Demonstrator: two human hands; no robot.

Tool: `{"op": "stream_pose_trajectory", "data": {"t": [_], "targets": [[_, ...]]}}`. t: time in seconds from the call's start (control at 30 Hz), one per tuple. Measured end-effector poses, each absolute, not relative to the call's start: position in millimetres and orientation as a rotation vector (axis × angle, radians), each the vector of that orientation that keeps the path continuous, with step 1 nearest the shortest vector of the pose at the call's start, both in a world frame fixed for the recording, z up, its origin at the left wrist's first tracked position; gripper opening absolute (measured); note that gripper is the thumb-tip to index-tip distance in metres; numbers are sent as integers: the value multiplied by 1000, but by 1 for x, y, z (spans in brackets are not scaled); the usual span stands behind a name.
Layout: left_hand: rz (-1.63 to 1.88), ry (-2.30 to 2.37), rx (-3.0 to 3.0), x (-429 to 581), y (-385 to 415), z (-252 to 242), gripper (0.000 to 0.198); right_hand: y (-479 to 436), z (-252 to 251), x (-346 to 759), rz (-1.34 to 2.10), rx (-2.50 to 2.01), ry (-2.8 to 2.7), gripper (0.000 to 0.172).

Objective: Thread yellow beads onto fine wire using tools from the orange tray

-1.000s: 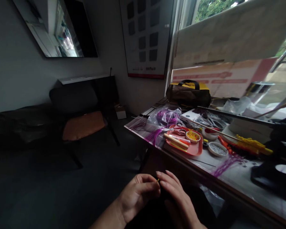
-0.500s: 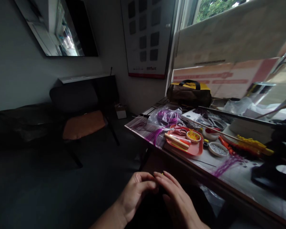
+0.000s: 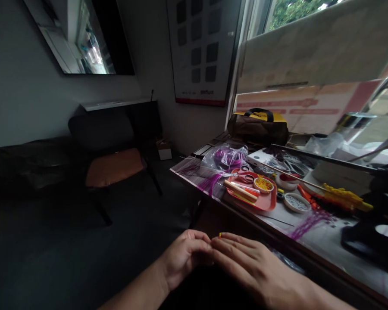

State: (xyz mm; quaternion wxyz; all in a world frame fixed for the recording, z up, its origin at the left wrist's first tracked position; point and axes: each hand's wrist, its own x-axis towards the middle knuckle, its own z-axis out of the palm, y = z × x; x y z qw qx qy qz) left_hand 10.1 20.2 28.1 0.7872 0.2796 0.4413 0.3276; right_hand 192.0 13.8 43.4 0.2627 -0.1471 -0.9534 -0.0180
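Cluttered table (image 3: 328, 248) beyond; tiny yellow piece (image 3: 220, 235) at tip of right-hand grip (image 3: 254, 260)

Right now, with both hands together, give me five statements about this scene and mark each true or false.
1. The left hand and right hand are close together at the fingertips. True.
2. A bowl of yellow pieces stands on the red tray. True.
3. The bowl of pale pieces stands on that tray too. False: it stands beside it, on the table.
4. The chair seat is green. False: the seat is orange-brown.
5. A bag stands behind the tray. True.
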Motion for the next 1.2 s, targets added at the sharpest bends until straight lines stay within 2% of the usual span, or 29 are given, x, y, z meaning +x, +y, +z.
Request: {"op": "stream_pose_trajectory", "data": {"t": [0.17, 0.33, 0.43, 0.63, 0.73, 1.0, 1.2], "targets": [[498, 899, 627, 11, 26, 32, 10, 23, 63, 194, -129, -14, -2644, 29], [444, 878, 628, 12, 30, 32, 9, 30, 59, 194, -65, 37, -2552, 35], [469, 884, 623, 12, 31, 32, 7, 30, 51, 192, 53, -100, -2508, 33], [580, 922, 636, 11, 33, 31, 6, 24, 37, 185, 690, -688, -2283, 27], [594, 939, 669, 11, 34, 31, 4, 22, 39, 182, 870, -906, -2171, 25], [615, 1018, 868, 12, 35, 35, 5, 28, 46, 180, 1028, -969, -2104, 18], [698, 1148, 1247, 14, 28, 46, 12, 30, 40, 176, 1300, -1024, -1842, 15]]}}
